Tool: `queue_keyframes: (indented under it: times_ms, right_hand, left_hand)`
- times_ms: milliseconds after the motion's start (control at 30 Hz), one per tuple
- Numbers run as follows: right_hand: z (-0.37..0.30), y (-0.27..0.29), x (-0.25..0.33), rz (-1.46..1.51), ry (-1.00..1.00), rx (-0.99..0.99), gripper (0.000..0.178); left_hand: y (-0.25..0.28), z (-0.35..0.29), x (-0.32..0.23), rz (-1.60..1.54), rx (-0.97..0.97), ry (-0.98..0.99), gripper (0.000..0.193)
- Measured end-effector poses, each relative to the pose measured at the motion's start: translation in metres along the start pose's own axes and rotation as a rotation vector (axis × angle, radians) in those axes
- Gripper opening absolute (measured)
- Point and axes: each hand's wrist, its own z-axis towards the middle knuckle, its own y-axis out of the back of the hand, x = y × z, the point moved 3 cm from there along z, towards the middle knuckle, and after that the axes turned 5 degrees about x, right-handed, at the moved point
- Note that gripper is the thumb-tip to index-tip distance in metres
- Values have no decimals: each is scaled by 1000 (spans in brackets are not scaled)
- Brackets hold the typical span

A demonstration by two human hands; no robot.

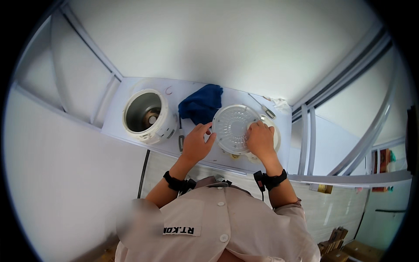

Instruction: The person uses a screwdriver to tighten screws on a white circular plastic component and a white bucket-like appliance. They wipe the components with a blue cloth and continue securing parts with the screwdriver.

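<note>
1. Silvery disc: lies over the right half of the white table, straight ahead of the torso, patterned with lines spreading from a plain centre and dotted along the rim.
2. Right hand: reaches over the right part of the silvery disc, back upward, fingers bent and gathered at its surface. Cannot tell whether gripping something small there or merely pressing, with fingertips mostly hidden.
3. Left hand: released, thumb and forefinger apart, pointing toward the left rim of the silvery disc. Very near that rim; cannot tell about contact.
4. White round part: shows only along its right side, otherwise hidden behind the silvery disc and the right hand.
5. Small yellowish piece: lies just below the near rim, too small to identify.
6. Blue cloth: lies crumpled just beyond the left hand, beside the silvery disc.
7. Right screwdriver: lies beyond the right hand, shaft slanting away to the left.
8. Left screwdriver: lies between the left hand and the white housing, handle toward the near edge.
9. White housing: stands at the table's left end, uncovered on top, with a metallic interior.
10. Reddish wire: curls beyond the housing.
11. White crumpled material: sits near the far right corner.
</note>
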Motion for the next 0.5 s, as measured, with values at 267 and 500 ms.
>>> queue_keyframes:
  times_ms: [267,500]
  right_hand:
    - [43,31,99,-20,104,72,11]
    - [74,31,191,-10,135,11,8]
  left_hand:
    - [96,-9,33,49,-97,-39,38]
    - [193,-8,72,19,-145,-96,35]
